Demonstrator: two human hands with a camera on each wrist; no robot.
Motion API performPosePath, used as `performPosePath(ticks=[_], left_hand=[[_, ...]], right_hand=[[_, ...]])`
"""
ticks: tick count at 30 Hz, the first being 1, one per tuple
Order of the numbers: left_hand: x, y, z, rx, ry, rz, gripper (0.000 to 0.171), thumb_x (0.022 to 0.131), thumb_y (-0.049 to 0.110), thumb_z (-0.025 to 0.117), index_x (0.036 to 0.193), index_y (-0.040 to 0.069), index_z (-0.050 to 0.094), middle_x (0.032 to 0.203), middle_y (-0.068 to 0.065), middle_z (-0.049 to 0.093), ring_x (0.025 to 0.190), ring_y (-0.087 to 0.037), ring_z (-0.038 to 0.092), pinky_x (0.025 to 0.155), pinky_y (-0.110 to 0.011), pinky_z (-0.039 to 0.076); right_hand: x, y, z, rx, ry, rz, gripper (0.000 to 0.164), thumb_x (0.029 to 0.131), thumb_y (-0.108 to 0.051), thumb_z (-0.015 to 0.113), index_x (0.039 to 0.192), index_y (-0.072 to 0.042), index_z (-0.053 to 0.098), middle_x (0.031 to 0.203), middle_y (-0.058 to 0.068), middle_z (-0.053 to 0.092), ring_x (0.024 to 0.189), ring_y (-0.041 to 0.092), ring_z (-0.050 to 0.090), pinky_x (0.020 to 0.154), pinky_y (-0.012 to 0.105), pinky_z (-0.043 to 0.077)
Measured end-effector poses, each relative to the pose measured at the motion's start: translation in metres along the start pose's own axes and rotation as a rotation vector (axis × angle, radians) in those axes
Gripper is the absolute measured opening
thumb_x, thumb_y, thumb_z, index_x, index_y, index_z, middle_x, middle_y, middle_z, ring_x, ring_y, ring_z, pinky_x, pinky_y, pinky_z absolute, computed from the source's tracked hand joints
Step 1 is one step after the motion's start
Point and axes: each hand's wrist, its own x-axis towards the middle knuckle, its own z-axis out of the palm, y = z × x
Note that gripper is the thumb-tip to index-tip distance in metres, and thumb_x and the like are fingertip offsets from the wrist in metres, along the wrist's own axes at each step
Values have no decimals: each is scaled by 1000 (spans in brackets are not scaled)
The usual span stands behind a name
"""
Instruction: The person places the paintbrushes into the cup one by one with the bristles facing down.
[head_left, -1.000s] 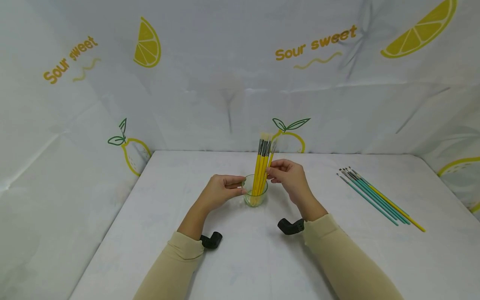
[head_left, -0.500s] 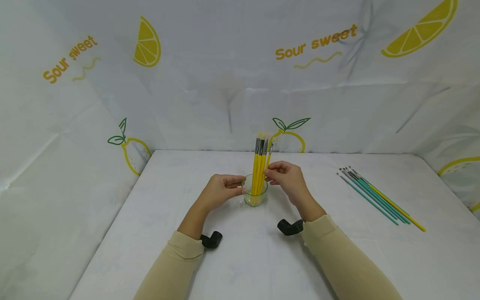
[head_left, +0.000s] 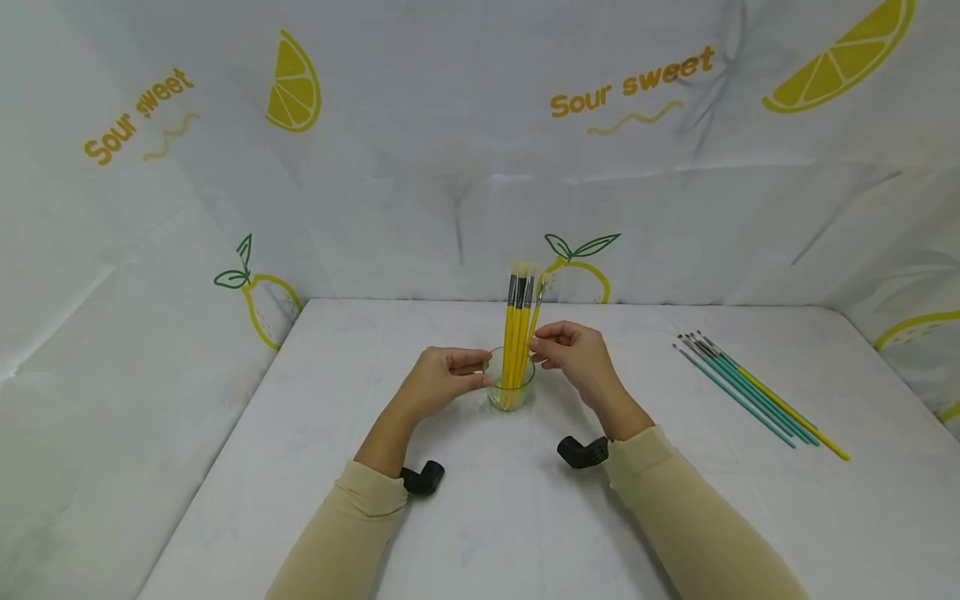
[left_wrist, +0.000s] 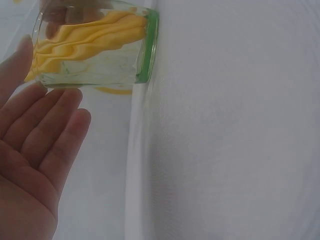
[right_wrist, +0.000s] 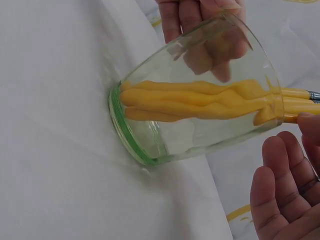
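Observation:
A clear glass cup (head_left: 496,398) with a greenish base stands upright on the table. Several yellow-handled paintbrushes (head_left: 517,329) stand in it, bristles up. My left hand (head_left: 446,382) steadies the cup at its rim, thumb on one side and fingers on the other; the left wrist view shows the glass (left_wrist: 100,72) against the fingertips. With thumb and forefinger, my right hand (head_left: 583,358) pinches a thinner yellow paintbrush (head_left: 537,307) just above the rim. In the right wrist view the handles look wavy through the cup (right_wrist: 175,140), and the other right fingers extend loosely beside it.
To the right lies a loose row of teal paintbrushes (head_left: 738,392) with one yellow paintbrush (head_left: 795,415) among them. A white lemon-print cloth (head_left: 420,233) hangs behind the table (head_left: 480,517). Black wrist cameras jut inward below both hands.
The brushes in the cup have shifted left and stand more upright. My right hand moved slightly left with the thin brush early on, then stayed nearly still. My left hand keeps its place.

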Motion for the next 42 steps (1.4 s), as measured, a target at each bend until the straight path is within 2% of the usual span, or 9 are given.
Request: performPosePath(ticks=[5,11,15,24,27,30,37,42], left_hand=[[-1,0,-2,21,8,-4,53,79,38,75,125,13,63,123,-2,64,108,-9,62,94,-34,50],[-2,-1,-3,4,-5,-4,54,80,37,75,126,12,62,125,-4,63,108,-9,62,94,-33,50],[-1,-1,-3,4,-2,-8,56,78,40,75,126,12,62,125,-4,63,108,-10,62,93,-32,51],[2,0,1,-5,-17,5,55,79,36,76,125,10,62,128,-5,60,112,-11,61,90,-28,52],[3,-1,1,-4,-12,5,55,79,35,76,125,10,62,128,-4,61,112,-11,61,91,-29,52],[3,-1,1,-10,-9,0,52,80,33,75,125,10,62,127,-4,61,112,-12,61,90,-29,52],[3,0,2,-15,3,-26,49,81,28,75,125,11,62,126,-5,62,110,-10,62,88,-28,53],[2,-1,1,-17,7,-29,51,80,31,75,125,11,62,126,-4,62,109,-10,62,87,-28,53]], right_hand=[[2,-2,-16,-47,14,-7,35,84,-32,71,106,-6,63,102,9,68,85,20,66,75,29,57],[4,-3,-45,-128,40,7,39,84,-38,70,109,-9,62,103,6,68,87,19,66,75,28,56],[4,-1,-70,-188,58,18,42,84,-41,69,111,-10,62,104,4,67,88,17,66,76,28,56],[-7,12,-133,-312,107,62,50,85,-46,67,115,-6,61,92,-9,68,83,11,67,72,24,55],[-11,12,-153,-367,98,86,53,86,-48,64,118,-6,60,96,-7,68,84,10,66,73,23,55],[-15,13,-172,-467,80,122,55,87,-52,60,121,-8,58,104,1,68,86,10,65,73,24,54],[-19,17,-207,-726,-5,221,63,88,-57,54,122,-5,57,111,14,62,92,24,59,72,31,48],[-23,18,-221,-850,-65,266,65,86,-54,58,121,1,58,109,17,60,95,30,52,72,38,47]])
